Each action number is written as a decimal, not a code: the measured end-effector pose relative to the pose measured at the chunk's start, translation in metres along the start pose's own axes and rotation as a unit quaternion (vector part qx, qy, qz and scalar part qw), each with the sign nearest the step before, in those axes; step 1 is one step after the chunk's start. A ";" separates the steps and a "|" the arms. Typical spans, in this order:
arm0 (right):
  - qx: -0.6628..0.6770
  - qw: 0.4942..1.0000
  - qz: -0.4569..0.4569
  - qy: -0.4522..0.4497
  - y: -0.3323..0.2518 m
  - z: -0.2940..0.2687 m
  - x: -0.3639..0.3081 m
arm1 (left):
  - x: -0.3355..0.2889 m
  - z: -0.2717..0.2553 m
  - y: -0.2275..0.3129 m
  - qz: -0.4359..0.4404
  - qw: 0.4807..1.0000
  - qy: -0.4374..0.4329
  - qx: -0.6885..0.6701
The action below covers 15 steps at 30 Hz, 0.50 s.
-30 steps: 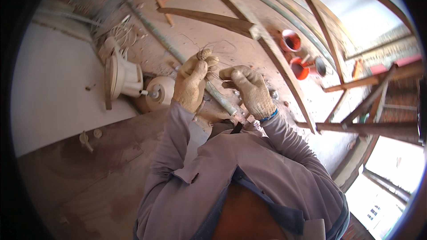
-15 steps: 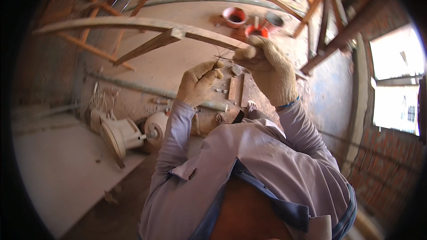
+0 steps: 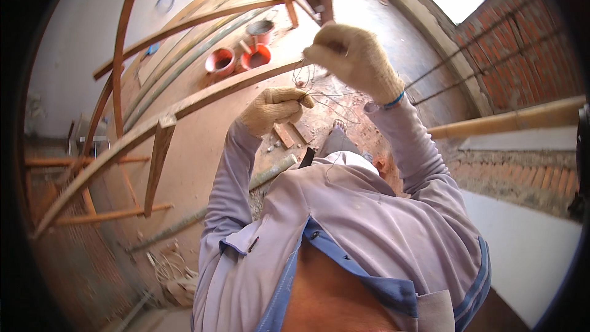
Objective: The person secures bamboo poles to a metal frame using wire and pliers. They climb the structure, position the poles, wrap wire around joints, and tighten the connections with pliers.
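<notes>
The left hand (image 3: 273, 107), in a cream knit work glove, sits just left of the picture's centre, its fingers curled in a narrow pinch around strands of thin binding wire (image 3: 326, 99). The right hand (image 3: 356, 58), gloved the same way, is raised at about 1 o'clock from the left one, fist closed over the upper end of the same wire. The wire runs in loose loops between the two hands, trailing from the right fist at 7 o'clock down to the left fingertips and sagging towards 5 o'clock below them. Both hands work right in front of a long wooden pole (image 3: 203, 95) that crosses behind them from 8 o'clock to 2 o'clock. Far below on the floor, at 11 o'clock from the left hand, stand two orange buckets (image 3: 236, 59). A red brick wall (image 3: 522, 31) fills the 2 o'clock side.
</notes>
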State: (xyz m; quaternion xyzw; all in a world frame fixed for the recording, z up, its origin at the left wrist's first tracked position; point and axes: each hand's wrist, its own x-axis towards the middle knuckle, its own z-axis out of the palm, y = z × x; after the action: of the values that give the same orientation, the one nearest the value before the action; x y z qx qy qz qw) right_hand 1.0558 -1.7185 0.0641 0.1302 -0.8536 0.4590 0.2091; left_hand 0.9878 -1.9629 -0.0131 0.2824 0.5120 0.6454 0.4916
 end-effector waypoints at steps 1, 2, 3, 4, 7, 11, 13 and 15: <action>0.012 0.999 0.029 0.011 0.011 -0.015 -0.002 | 0.010 -0.002 0.002 -0.005 0.999 -0.039 -0.031; 0.108 0.992 0.066 0.022 0.022 -0.025 -0.007 | 0.018 0.003 -0.001 0.006 0.999 -0.034 -0.040; 0.208 0.974 0.081 0.041 0.033 -0.033 -0.013 | 0.029 0.004 0.000 0.004 0.997 -0.061 -0.048; 0.269 0.959 0.089 -0.009 0.043 -0.043 -0.020 | 0.040 0.004 0.002 -0.002 0.995 -0.086 -0.052; 0.310 0.941 0.105 -0.090 0.071 -0.049 -0.036 | 0.084 0.009 0.005 -0.015 0.989 -0.141 -0.033; 0.132 0.975 0.117 -0.133 0.112 -0.076 -0.032 | 0.161 0.018 0.003 -0.044 0.980 -0.179 -0.070; 0.169 0.979 0.095 -0.064 0.136 -0.106 -0.032 | 0.200 0.020 0.005 -0.038 0.984 -0.169 -0.048; 0.162 0.969 0.145 -0.114 0.165 -0.145 -0.031 | 0.235 0.018 0.007 -0.042 0.981 -0.185 -0.030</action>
State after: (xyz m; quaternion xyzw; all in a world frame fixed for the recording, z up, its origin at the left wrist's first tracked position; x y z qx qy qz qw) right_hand 1.0494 -1.5065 0.0001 0.0886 -0.7962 0.5983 0.0175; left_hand 0.9176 -1.7387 -0.0337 0.3604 0.4040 0.5755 0.6129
